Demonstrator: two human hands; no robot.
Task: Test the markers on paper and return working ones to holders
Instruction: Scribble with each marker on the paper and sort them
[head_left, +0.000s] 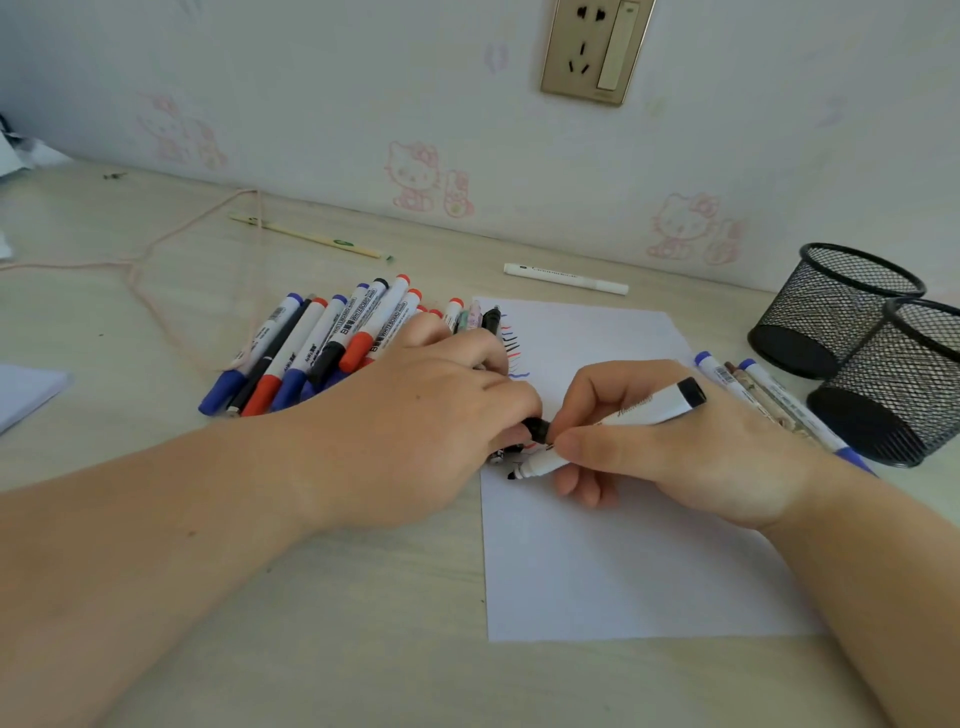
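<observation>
My right hand (670, 441) grips a white marker with a black end (644, 410), its uncapped black tip touching the white paper (623, 571). My left hand (431, 415) pinches the marker's black cap (537, 428) right beside the tip and presses on the paper's left edge. Short black, red and blue test strokes (514, 348) mark the sheet's upper left. A pile of several blue, red and black markers (322, 348) lies left of the paper, partly under my left hand. Two black mesh holders (831, 306) (904, 384) stand at the right.
Three pens with blue caps (769, 400) lie between the paper and the holders. A white pen (566, 278) rests by the wall behind the paper. A wrapped chopstick (311, 236) and a pink cord (140, 270) lie at the back left. A paper stack (26, 389) sits at the left edge.
</observation>
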